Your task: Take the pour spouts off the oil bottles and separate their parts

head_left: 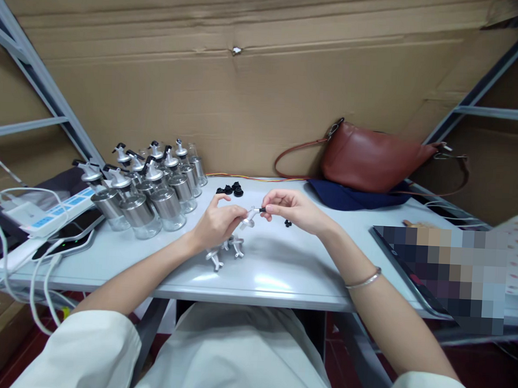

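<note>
Head view: the desk (298, 268) carries a bag (373, 159) well to the right of the bottles (140, 211). Right of the bottles, over the desk, the left hand (217, 221) has its grip pinched on a silver spout (249, 220); the right hand (299, 210) has its grip pinched on a black tip (262, 210) at the spout's end. Whether the tip is seated, I cannot tell. Loose spouts (214, 258), blurred, lie right of the bottles and nearer; black caps (237, 190) lie right of the bottles, farther back. The tip seems likeliest to go astray: being so small, it could slip out under a sideways push. The spout could twist if pressed off its line, and a leftward sweep of the left arm (150, 272) might topple the nearest bottles.
</note>
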Demonstrator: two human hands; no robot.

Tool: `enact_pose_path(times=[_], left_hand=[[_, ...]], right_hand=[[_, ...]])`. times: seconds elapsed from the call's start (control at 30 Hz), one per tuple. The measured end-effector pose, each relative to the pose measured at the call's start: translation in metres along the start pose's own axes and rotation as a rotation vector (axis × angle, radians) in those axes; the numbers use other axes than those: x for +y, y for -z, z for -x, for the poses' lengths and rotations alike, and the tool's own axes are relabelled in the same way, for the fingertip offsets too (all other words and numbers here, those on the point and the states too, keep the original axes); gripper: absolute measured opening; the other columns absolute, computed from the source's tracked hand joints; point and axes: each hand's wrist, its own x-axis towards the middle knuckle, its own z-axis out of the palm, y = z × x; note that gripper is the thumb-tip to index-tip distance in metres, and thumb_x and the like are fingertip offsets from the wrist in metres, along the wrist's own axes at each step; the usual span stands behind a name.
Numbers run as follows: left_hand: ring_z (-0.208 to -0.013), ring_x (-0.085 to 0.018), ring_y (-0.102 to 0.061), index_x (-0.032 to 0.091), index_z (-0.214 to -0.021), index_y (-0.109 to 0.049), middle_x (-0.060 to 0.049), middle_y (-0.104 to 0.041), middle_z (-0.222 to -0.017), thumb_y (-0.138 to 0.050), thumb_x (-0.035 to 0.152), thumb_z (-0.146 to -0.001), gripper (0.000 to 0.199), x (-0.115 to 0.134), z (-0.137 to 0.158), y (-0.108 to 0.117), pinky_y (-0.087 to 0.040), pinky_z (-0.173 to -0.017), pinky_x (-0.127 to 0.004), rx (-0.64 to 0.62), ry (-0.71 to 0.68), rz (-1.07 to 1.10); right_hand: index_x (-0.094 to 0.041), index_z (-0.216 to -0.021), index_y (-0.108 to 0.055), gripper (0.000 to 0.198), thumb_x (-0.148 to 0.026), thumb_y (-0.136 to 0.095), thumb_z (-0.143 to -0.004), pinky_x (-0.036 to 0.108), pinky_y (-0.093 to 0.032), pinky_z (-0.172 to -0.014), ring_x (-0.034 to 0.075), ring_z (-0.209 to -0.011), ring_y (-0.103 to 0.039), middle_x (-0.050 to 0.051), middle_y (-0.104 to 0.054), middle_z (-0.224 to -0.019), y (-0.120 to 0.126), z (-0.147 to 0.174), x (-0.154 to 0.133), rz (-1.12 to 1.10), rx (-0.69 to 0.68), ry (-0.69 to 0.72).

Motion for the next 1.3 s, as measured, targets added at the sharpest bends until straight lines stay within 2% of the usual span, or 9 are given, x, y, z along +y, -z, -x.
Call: enact_pose_path(times=[0.63, 0.73, 0.83, 0.93, 1.2, 1.3], left_hand=[[-0.061, -0.010, -0.065, 0.019, -0.095, -0.046, 0.000, -0.073, -0.082, -0.039, 0.010, -0.090, 0.013, -0.0017, 0.0025, -0.0028, -0.040, -0.087, -0.036, -0.005, -0.016, 0.011], [-0.059, -0.009, -0.064, 0.019, -0.095, -0.047, -0.001, -0.073, -0.083, -0.038, 0.011, -0.090, 0.013, -0.0024, 0.0033, -0.0040, -0.041, -0.086, -0.036, -0.030, -0.006, 0.018], [-0.061, -0.010, -0.065, 0.019, -0.096, -0.047, -0.001, -0.073, -0.084, -0.039, 0.011, -0.091, 0.012, -0.0023, 0.0026, -0.0048, -0.043, -0.084, -0.035, -0.012, -0.033, 0.025], [-0.063, -0.010, -0.065, 0.019, -0.096, -0.047, -0.001, -0.072, -0.082, -0.040, 0.011, -0.091, 0.011, -0.0020, 0.0018, -0.0048, -0.044, -0.083, -0.034, 0.018, -0.069, 0.037], [-0.059, -0.010, -0.063, 0.019, -0.094, -0.050, -0.001, -0.072, -0.079, -0.038, 0.014, -0.092, 0.013, -0.0046, 0.0059, -0.0065, -0.043, -0.085, -0.037, -0.072, -0.012, 0.041], [-0.058, -0.010, -0.062, 0.019, -0.095, -0.049, -0.001, -0.072, -0.080, -0.039, 0.013, -0.091, 0.012, -0.0036, 0.0043, -0.0059, -0.043, -0.085, -0.036, -0.046, -0.033, 0.045]], right_hand=[[-0.016, -0.078, -0.061, 0.027, -0.038, -0.074, -0.070, 0.029, -0.046, -0.071, 0.013, -0.065, -0.059, 0.000, -0.064, -0.067, -0.0027, -0.0012, 0.0015, -0.021, -0.012, -0.028], [-0.016, -0.090, -0.063, 0.028, -0.036, -0.073, -0.073, 0.031, -0.046, -0.074, 0.013, -0.068, -0.059, 0.000, -0.065, -0.070, -0.0026, 0.0000, 0.0007, -0.029, -0.041, -0.055], [-0.016, -0.111, -0.061, 0.040, -0.036, -0.069, -0.077, 0.033, -0.047, -0.080, 0.013, -0.074, -0.060, 0.002, -0.067, -0.080, -0.0016, 0.0019, 0.0004, -0.068, -0.151, -0.115], [-0.017, -0.118, -0.059, 0.045, -0.036, -0.067, -0.079, 0.034, -0.047, -0.084, 0.013, -0.080, -0.061, 0.005, -0.068, -0.093, -0.0005, 0.0030, 0.0012, -0.118, -0.246, -0.161], [-0.017, -0.106, -0.059, 0.031, -0.037, -0.064, -0.082, 0.034, -0.047, -0.085, 0.013, -0.081, -0.058, 0.002, -0.060, -0.090, 0.0004, 0.0036, 0.0045, -0.118, -0.294, -0.111], [-0.017, -0.104, -0.058, 0.030, -0.038, -0.063, -0.083, 0.033, -0.046, -0.085, 0.012, -0.081, -0.057, 0.001, -0.059, -0.087, -0.0003, 0.0037, 0.0044, -0.085, -0.280, -0.107]])
